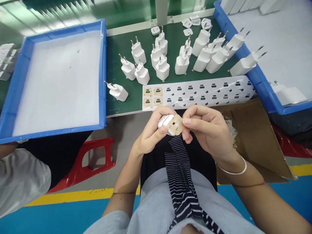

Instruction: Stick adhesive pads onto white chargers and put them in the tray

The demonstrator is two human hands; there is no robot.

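Observation:
My left hand [150,133] is closed around a white plug charger [163,121], its flat end turned up towards me. Over that end lies a tan adhesive sticker [175,125] with a small dark cutout. Thumb and forefinger of my right hand [211,130] pinch the sticker's right edge. Just beyond my hands, a white backing sheet [185,94] lies along the table's front edge, with several tan stickers [158,91] left at its left end. Several white two-pin chargers [162,69] stand or lean behind the sheet, and one charger [118,92] sits apart at the left.
A blue tray [102,78] with a white liner stands at left, another blue tray [258,76] at right holds chargers. Small white caps [187,32] lie at the back. Below are an open cardboard box [255,139] and a red stool [80,165]. A co-worker's sleeve [24,178] shows at left.

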